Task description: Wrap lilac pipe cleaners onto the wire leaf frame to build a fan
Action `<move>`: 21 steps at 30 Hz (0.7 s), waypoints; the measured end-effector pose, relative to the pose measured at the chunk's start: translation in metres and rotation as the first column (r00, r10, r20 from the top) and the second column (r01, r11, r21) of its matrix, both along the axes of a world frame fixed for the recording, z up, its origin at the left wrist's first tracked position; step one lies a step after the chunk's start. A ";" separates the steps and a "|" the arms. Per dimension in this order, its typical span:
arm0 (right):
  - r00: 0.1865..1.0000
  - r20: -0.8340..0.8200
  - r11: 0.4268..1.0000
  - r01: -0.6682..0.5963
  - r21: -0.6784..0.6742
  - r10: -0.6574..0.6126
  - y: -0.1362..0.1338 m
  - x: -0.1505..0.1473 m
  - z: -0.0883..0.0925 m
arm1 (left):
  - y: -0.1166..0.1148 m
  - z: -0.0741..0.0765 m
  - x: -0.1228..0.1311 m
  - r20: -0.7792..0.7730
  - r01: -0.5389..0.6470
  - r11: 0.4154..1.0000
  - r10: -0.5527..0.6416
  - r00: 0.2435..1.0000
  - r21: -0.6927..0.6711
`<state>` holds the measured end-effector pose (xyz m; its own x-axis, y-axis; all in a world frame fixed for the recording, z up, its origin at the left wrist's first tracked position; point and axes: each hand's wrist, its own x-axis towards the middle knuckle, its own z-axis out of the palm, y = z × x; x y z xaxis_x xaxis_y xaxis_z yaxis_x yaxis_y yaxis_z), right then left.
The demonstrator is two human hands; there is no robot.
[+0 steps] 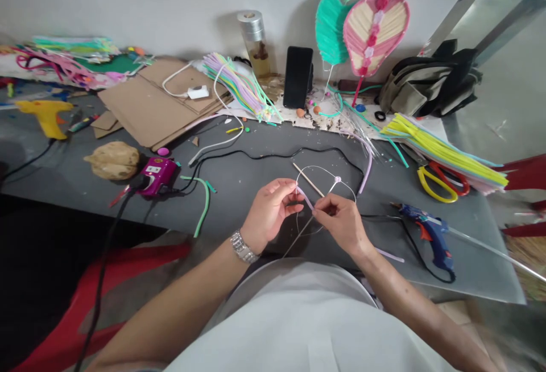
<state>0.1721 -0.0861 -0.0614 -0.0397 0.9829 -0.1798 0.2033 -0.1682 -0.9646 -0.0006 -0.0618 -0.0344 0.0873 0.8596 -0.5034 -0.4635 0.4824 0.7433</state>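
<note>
Between my two hands runs a short lilac pipe cleaner. My left hand pinches its upper end, against the left side of a thin white wire frame. The frame is rounded, with a small lilac wrapped knot at its upper right and a straight wire stem pointing toward my body. My right hand is closed on the lower end of the pipe cleaner, its fingertips partly hidden. A thin wooden stick lies behind the hands, crossing the frame's outline.
On the right lie a blue glue gun, scissors and yellow pipe cleaners. Along the back stand a phone, a bottle and two heart-shaped fans. Leftward are cardboard, a purple power adapter and a yellow glue gun.
</note>
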 end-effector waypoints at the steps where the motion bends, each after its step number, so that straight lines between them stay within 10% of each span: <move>1: 1.000 -0.002 1.000 -0.007 -0.012 0.007 0.000 0.000 0.000 | -0.001 -0.001 -0.001 0.003 -0.002 1.000 0.002 1.000 -0.009; 21: 1.000 0.022 0.999 -0.002 -0.033 0.003 -0.001 -0.010 0.000 | -0.001 -0.003 -0.002 -0.078 -0.004 0.998 0.009 0.997 0.065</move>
<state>0.1621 -0.0870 -0.0616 -0.0375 0.9763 -0.2132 0.2246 -0.1997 -0.9538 -0.0021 -0.0624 -0.0375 0.0447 0.8912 -0.4514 -0.4057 0.4291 0.8070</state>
